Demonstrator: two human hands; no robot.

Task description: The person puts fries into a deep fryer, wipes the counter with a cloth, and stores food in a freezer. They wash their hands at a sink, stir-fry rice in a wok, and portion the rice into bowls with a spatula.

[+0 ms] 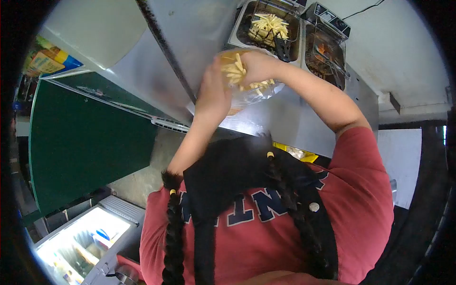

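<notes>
A round container [230, 56] of pale cut fries [233, 70] stands on the steel counter, with clear plastic [254, 96] around its lower side. My left hand [213, 92] lies against the container's left side, its fingers stretched out and pointing up. Over the right part of the container is my right hand [259, 67], bent down among the fries; its fingertips are hidden. Beyond it, more fries [270, 27] fill a wire basket in a fryer, whose black handle [282, 49] points toward my right hand.
A second fryer [325, 50] with a wire basket stands at the right on the steel counter [304, 121]. A yellow package [297, 152] shows below the counter edge. At the left are a green panel [85, 142] and a lit open freezer [85, 237].
</notes>
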